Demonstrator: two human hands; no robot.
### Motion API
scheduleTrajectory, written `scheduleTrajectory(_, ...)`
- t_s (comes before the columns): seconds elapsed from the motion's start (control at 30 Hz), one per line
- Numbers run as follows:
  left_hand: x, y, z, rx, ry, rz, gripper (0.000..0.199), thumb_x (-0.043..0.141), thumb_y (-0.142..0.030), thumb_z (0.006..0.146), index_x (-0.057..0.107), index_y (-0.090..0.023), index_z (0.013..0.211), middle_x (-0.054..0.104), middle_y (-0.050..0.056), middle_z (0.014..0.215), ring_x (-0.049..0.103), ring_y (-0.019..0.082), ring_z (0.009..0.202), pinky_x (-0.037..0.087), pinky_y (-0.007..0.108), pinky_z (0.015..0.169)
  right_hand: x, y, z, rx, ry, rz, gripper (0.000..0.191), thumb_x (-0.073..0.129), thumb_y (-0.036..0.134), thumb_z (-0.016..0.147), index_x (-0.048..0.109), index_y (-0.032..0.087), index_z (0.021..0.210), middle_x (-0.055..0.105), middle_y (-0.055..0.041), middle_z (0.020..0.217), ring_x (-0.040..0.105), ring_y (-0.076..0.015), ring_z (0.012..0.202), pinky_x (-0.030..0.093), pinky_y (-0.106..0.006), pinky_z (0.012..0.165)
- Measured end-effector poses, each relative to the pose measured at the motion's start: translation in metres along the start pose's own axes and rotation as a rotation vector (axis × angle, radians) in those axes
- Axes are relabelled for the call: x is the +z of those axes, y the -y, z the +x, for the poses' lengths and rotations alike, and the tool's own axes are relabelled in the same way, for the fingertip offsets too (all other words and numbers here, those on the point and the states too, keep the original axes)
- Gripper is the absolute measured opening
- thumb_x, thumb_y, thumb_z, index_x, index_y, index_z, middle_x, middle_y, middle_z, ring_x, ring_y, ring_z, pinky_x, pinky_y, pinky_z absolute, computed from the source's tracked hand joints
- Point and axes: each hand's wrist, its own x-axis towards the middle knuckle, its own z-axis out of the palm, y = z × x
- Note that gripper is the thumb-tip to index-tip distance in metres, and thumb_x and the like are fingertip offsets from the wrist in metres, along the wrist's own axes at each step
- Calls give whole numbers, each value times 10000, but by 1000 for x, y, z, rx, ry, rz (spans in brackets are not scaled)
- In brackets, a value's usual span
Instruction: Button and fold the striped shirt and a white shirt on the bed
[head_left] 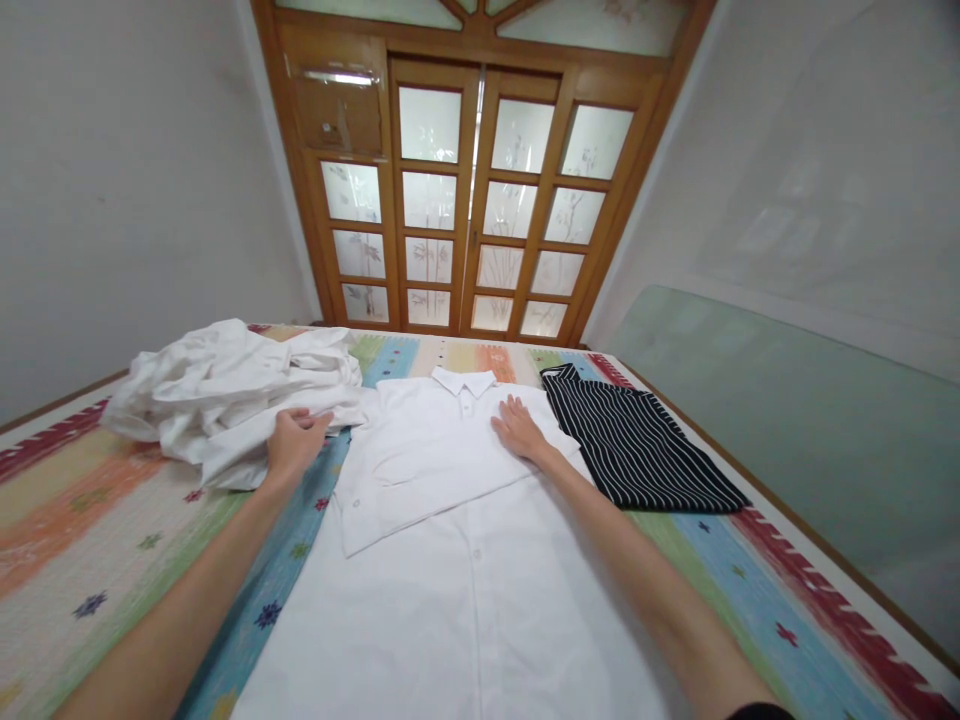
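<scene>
A white button-up shirt lies spread on the bed, collar at the far end. One long sleeve is laid across its chest, with the cuff toward the left. My right hand rests flat on the upper chest near the collar, fingers extended. At the shirt's left shoulder, my left hand is closed in a pinch on white cloth that looks like the other sleeve; its fingertips partly hide the grip. That hand also sits against a rumpled heap of white clothes.
A folded black garment with white stripes lies right of the shirt. The bed has a colourful patterned cover. A pale green headboard stands along the right side. Beyond the bed are wooden doors with glass panes.
</scene>
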Motion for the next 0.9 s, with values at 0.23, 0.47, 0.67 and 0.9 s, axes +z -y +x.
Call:
scheduleTrajectory(0.23, -24, -6, -19, 238, -363, 310, 499, 509, -394, 809, 490, -138, 1237, 594, 159, 1138, 558, 304, 1087, 418, 406, 952, 6, 3, -1, 5, 41, -69, 684, 206, 506, 983, 243, 75, 1513, 166, -161, 1587, 117, -308, 1464, 104, -443, 1167)
scheduleTrajectory(0.47, -72, 13, 0, 294, -332, 757, 438, 478, -371, 859, 622, -126, 1193, 584, 195, 1211, 463, 375, 1121, 386, 479, 924, 8, 3, 0, 2, 13, -60, 674, 225, 507, 980, 265, 86, 1505, 193, -165, 1579, 137, -292, 1463, 111, -451, 1165)
scheduleTrajectory(0.67, -113, -2, 27, 112, -78, 918, 452, 576, -500, 796, 683, -198, 1115, 639, 124, 1201, 506, 359, 1097, 402, 423, 880, 5, 5, -2, 7, 12, -56, 675, 225, 506, 980, 267, 84, 1505, 190, -160, 1581, 137, -298, 1462, 108, -447, 1164)
scheduleTrajectory(0.9, -135, -28, 55, 139, 362, 629, 326, 545, -427, 824, 690, -137, 786, 691, 5, 761, 598, 185, 817, 451, 226, 732, 2, 9, -6, 7, 4, -47, 638, 240, 474, 987, 290, 91, 1495, 215, -163, 1574, 150, -300, 1460, 129, -457, 1159)
